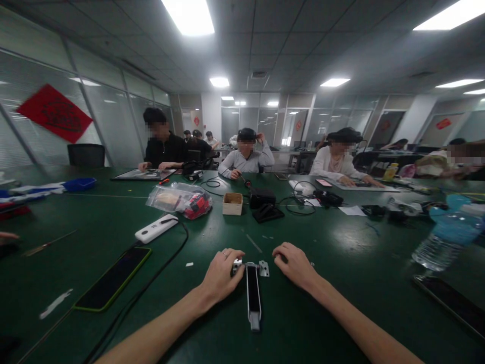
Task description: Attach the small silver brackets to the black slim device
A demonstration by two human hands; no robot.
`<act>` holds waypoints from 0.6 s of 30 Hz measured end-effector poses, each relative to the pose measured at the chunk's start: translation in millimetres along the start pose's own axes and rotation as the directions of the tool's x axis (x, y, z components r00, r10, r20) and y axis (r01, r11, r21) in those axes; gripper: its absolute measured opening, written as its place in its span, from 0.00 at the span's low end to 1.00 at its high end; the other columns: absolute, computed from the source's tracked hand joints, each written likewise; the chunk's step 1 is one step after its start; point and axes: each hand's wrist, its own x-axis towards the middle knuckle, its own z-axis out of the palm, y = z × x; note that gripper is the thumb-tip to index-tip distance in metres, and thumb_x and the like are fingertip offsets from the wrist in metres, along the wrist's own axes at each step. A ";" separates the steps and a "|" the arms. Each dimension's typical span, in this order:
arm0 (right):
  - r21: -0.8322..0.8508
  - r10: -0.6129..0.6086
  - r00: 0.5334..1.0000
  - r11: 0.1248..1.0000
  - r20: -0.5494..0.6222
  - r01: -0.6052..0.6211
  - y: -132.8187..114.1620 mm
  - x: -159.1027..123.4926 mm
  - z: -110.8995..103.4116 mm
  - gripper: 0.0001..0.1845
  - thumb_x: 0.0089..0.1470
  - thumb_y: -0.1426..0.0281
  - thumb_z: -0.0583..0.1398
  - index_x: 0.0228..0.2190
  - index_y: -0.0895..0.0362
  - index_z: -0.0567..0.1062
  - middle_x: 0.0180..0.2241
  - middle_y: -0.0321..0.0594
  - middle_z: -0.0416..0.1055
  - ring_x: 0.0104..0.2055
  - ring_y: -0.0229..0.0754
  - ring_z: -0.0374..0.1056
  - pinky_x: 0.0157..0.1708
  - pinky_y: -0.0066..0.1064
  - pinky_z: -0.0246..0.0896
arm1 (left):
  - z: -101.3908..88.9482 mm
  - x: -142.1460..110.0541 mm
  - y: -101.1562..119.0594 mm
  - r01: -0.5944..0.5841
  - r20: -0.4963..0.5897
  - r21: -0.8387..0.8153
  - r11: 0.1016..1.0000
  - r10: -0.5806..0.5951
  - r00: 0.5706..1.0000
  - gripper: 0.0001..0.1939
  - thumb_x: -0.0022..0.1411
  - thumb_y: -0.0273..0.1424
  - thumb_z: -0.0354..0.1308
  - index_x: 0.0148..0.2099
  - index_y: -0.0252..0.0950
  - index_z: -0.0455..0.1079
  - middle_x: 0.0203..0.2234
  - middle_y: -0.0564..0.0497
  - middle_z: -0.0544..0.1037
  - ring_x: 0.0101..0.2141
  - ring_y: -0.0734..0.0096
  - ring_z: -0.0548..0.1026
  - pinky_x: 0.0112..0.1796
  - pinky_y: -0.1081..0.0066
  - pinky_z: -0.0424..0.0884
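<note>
In the head view, a long narrow device (253, 290) with a black face, a white rim and a silver near end lies on the table between my hands. Small perforated metal brackets sit on both sides of its far end. My left hand (221, 274) has its thumb and forefinger around the left metal bracket (237, 264), partly hiding it. My right hand (294, 264) rests on the table to the right, fingers loosely bent and thumb apart, holding nothing. A short gap separates it from the right metal bracket (264, 269).
Left lie a green-edged phone (113, 278) and a white power bank (156, 229) with a black cable. Beyond are a plastic bag (178, 198), a small box (232, 204) and a black case (262, 197). A water bottle (439, 242) stands right. Several people sit opposite.
</note>
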 end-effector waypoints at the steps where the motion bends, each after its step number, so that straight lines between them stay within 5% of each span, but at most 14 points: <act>1: 0.096 0.005 0.999 0.995 -0.032 -0.002 -10.8 -3.2 1.6 0.10 0.53 0.76 0.53 0.30 0.60 0.75 0.32 0.42 0.71 0.34 0.40 0.67 0.35 0.30 0.61 | -1.2 -0.3 3.6 -0.030 -0.007 0.006 1.000 0.030 1.000 0.11 0.60 0.29 0.53 0.45 0.36 0.67 0.38 0.47 0.74 0.38 0.64 0.71 0.39 0.65 0.67; 8: 0.602 0.047 0.999 0.797 0.012 -0.045 -60.5 -22.0 15.9 0.09 0.53 0.69 0.56 0.32 0.58 0.75 0.30 0.38 0.73 0.32 0.38 0.68 0.33 0.28 0.63 | 2.4 -4.4 16.2 -0.241 -0.050 -0.002 0.970 0.241 0.969 0.07 0.60 0.31 0.58 0.40 0.36 0.68 0.32 0.50 0.75 0.33 0.68 0.72 0.34 0.70 0.67; 18: 0.694 0.061 0.997 0.716 0.042 -0.074 -58.5 -23.2 18.1 0.10 0.53 0.64 0.58 0.33 0.57 0.76 0.32 0.39 0.75 0.34 0.40 0.69 0.36 0.31 0.65 | 0.8 -3.4 6.9 -0.210 0.043 0.013 0.978 0.209 0.977 0.11 0.67 0.36 0.49 0.40 0.38 0.71 0.33 0.48 0.77 0.33 0.69 0.74 0.35 0.69 0.67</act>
